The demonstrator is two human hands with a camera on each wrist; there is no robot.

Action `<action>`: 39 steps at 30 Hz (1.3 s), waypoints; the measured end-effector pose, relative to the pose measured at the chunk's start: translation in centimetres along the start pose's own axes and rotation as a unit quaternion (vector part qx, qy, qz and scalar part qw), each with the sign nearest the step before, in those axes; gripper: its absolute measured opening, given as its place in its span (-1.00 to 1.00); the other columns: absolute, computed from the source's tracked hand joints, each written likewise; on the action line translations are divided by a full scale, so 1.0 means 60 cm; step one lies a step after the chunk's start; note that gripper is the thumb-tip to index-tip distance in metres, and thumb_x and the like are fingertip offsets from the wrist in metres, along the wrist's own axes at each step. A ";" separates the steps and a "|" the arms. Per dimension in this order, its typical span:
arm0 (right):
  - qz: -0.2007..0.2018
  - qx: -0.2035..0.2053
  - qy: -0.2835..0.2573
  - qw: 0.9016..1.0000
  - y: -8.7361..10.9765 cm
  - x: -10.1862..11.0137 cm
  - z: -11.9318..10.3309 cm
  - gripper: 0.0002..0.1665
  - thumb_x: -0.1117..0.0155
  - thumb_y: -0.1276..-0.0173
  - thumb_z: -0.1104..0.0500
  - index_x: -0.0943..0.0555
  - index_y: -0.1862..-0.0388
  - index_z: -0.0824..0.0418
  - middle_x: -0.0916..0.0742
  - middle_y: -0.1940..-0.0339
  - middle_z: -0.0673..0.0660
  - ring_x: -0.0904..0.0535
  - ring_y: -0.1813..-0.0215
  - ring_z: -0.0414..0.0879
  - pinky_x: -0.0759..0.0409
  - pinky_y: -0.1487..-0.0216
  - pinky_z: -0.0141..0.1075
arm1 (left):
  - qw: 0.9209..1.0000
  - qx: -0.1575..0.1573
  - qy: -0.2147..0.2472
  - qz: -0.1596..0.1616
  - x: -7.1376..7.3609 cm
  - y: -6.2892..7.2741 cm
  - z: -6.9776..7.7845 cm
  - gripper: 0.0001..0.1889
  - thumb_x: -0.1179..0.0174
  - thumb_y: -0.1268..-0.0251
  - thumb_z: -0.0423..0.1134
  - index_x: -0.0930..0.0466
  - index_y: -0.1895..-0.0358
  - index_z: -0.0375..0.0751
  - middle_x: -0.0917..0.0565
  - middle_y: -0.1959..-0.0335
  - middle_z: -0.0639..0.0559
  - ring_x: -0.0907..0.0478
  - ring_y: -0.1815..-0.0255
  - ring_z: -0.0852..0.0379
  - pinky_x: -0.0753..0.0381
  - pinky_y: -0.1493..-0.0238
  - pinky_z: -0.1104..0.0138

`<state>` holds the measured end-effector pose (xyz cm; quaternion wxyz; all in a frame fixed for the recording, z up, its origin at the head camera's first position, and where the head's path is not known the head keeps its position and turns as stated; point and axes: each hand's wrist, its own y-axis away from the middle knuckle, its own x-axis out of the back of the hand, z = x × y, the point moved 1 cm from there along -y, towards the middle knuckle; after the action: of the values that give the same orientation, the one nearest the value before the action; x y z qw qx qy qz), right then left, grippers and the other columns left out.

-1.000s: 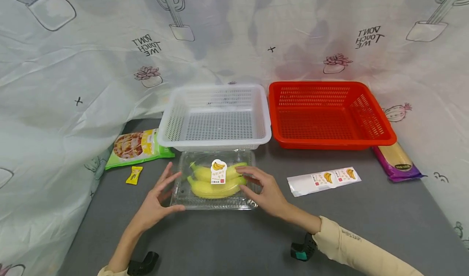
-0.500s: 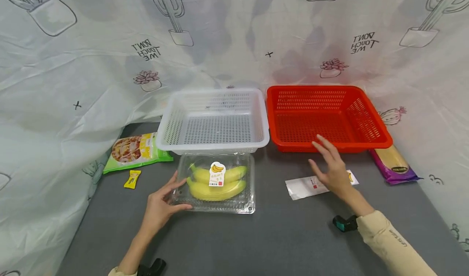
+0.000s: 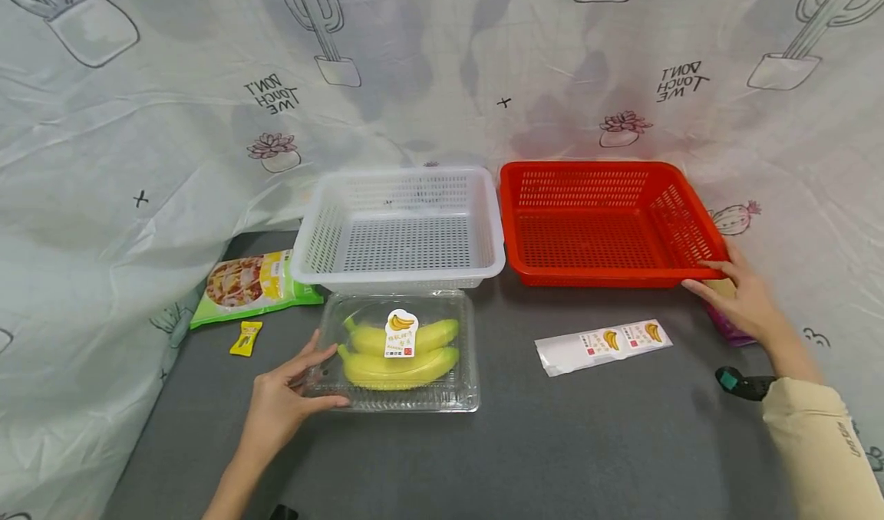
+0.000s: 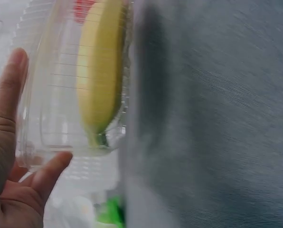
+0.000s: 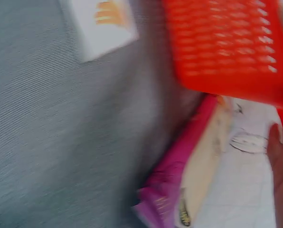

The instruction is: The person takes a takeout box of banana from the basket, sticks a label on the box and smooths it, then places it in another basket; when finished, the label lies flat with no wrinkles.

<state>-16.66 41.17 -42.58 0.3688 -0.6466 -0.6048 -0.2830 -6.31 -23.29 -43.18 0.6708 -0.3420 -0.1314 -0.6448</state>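
My left hand (image 3: 279,401) holds a clear plastic clamshell box (image 3: 464,390) by its left end, thumb at the front edge and fingers along the side. Two yellow bananas (image 3: 400,368) lie inside, under a white banana sticker (image 3: 401,334) on the lid. In the left wrist view, thumb and fingers sit on either side of a corner of the box. My right hand (image 3: 749,297) is at the front right corner of the red basket (image 3: 587,278), fingers extended at the rim. It partly hides a purple-and-yellow packet (image 5: 167,183); the right wrist view is blurred.
A white perforated basket (image 3: 397,278) stands behind the box, left of the red one. A green food bag (image 3: 249,286) and small yellow packet (image 3: 245,338) lie at left. A white sticker strip (image 3: 604,346) lies on the grey table (image 3: 552,443). Printed cloth (image 3: 414,75) hangs behind.
My right hand has left the box and swung right, past the sticker strip, to the red basket's corner. My left hand and the box have shifted slightly left and toward me.
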 end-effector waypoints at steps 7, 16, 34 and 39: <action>0.017 -0.071 0.019 0.997 -0.008 0.033 0.001 -0.31 -0.41 -0.18 -0.14 -0.63 -0.02 0.43 -0.68 0.04 0.39 -0.27 0.42 -0.08 -0.20 0.56 -0.28 | 1.000 0.012 -0.012 -0.005 0.017 -0.011 0.051 -0.27 -0.61 0.43 -0.23 -0.66 -0.09 -0.15 -0.48 -0.26 -0.15 -0.66 0.13 -0.03 -0.51 0.33 0.64; -0.082 -0.096 0.020 0.992 -0.024 0.055 0.004 -0.19 -0.31 -0.27 -0.18 -0.44 -0.22 0.43 -0.37 -0.30 0.52 -0.28 0.18 0.14 -0.30 0.48 -0.32 | 0.999 0.014 0.042 -0.025 0.022 -0.044 0.108 -0.30 -0.58 0.34 -0.26 -0.65 -0.11 -0.12 -0.47 -0.28 -0.06 -0.61 -0.02 0.04 -0.55 0.17 0.56; -0.028 -0.106 0.008 0.994 -0.022 0.052 0.006 -0.17 -0.40 -0.15 -0.19 -0.57 -0.03 0.55 -0.44 -0.19 0.54 -0.39 -0.01 0.35 -0.41 0.49 -0.46 | 0.991 0.017 0.096 -0.087 -0.035 -0.157 0.212 -0.30 -0.59 0.31 -0.13 -0.65 -0.12 -0.02 -0.41 -0.33 -0.01 -0.48 -0.23 0.07 -0.50 0.46 0.37; -0.031 -0.116 0.000 0.993 -0.023 0.050 0.004 -0.16 -0.38 -0.16 -0.22 -0.58 -0.04 0.53 -0.45 -0.20 0.55 -0.38 -0.05 0.37 -0.44 0.47 -0.50 | 0.988 0.021 0.116 -0.098 -0.059 -0.185 0.233 -0.30 -0.60 0.33 -0.12 -0.66 -0.10 -0.04 -0.44 -0.31 -0.02 -0.56 -0.13 0.08 -0.56 0.36 0.42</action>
<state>-17.72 43.08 -40.12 0.2821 -0.6658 -0.5877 -0.3629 -13.69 -11.06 -31.93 0.6220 -0.2364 -0.0987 -0.7400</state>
